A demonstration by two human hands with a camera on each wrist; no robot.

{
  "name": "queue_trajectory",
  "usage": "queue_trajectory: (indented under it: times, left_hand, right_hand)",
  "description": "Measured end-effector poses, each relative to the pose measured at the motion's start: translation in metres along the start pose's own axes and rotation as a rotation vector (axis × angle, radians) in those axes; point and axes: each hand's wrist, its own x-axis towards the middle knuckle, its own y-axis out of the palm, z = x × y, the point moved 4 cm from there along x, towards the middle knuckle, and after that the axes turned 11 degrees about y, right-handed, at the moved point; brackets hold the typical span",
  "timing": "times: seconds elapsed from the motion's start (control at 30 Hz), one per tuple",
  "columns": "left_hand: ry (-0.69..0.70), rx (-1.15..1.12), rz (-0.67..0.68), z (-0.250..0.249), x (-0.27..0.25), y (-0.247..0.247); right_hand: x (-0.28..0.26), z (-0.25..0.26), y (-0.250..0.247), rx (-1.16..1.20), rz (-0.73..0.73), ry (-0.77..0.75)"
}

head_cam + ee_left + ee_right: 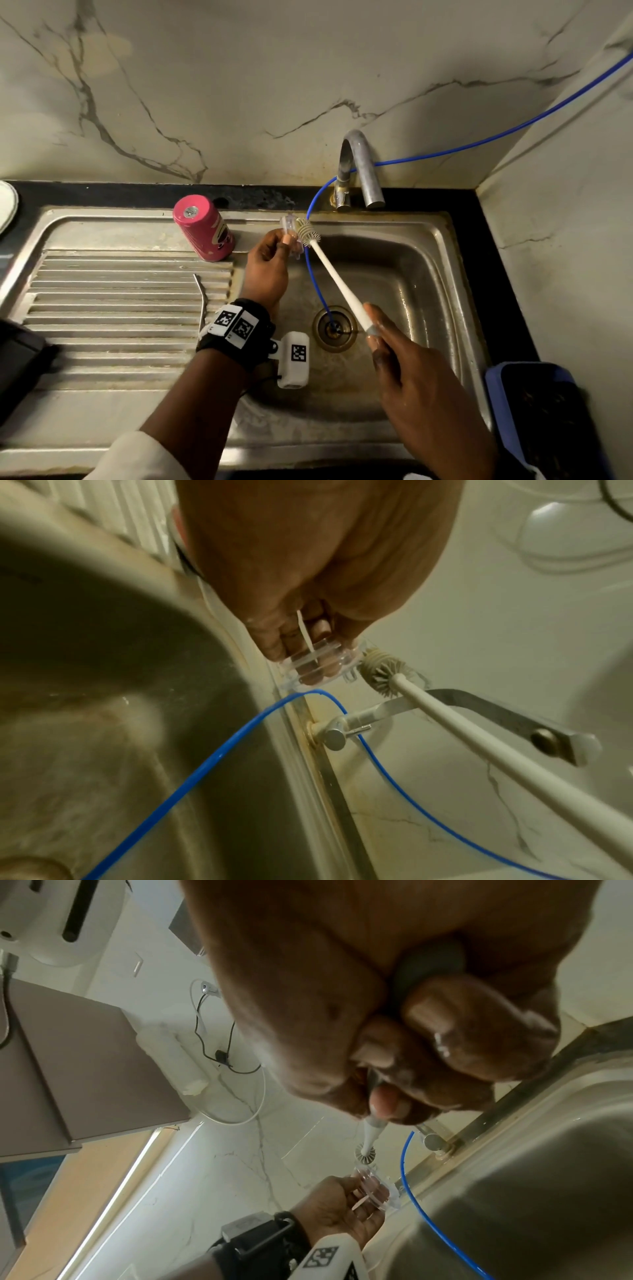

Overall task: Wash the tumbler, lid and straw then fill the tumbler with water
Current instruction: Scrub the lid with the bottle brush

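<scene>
Here, the clear lid (291, 236) — transparent, ribbed — is pinched in the left hand (269, 270) over the sink (428, 267) basin's back-left corner, the brush (337, 277) head touching it. Right hand (407, 373) clasps the brush handle. The pink tumbler (203, 228) stands inverted on the drainboard (120, 308); the metal straw (202, 298) lies beside.

I see my left hand (270, 263) raised, fingers pinched around the clear lid (291, 233); my right hand (407, 370), wet and soapy, is fisted on the brush (329, 270) handle, both forearms angled inward.
</scene>
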Motion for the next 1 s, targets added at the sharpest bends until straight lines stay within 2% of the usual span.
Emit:
queue_trajectory:
  times: [0.1,0.2,0.37,0.53,0.63,0.77,0.93,1.0]
  left_hand:
    - [0.018,0.034,0.098,-0.007,-0.001,0.006]
    - [0.115,0.173,0.235,-0.015,-0.010,0.024]
    - [0.116,0.264,0.198,-0.018,-0.002,0.015]
    - [0.015,0.042,0.181,-0.011,-0.001,0.011]
    - [-0.088,-0.171,0.199,-0.010,-0.005,0.019]
    - [-0.309,-0.481,0.007,-0.011,-0.006,0.021]
    - [-0.401,-0.648,-0.194,-0.006,0.001,0.008]
    - [-0.434,-0.668,-0.188,-0.008,-0.001,0.009]
  right_hand:
    - [0.009,0.002,-0.002,0.008,-0.053,0.013]
    - [0.032,0.001,-0.006,-0.046,-0.111,0.056]
    - [0.034,-0.004,-0.018,-0.003,-0.091,0.008]
    - [0.017,-0.011,-0.019,-0.003,-0.070,-0.015]
    - [0.023,-0.015,-0.014,0.003,-0.146,-0.016]
    - [0.023,-0.013,-0.004,0.045,-0.165,-0.031]
    - [0.006,-0.017,0.009,-0.008,-0.079,-0.056]
    - [0.007,-0.018,0.011,-0.011,-0.078,-0.048]
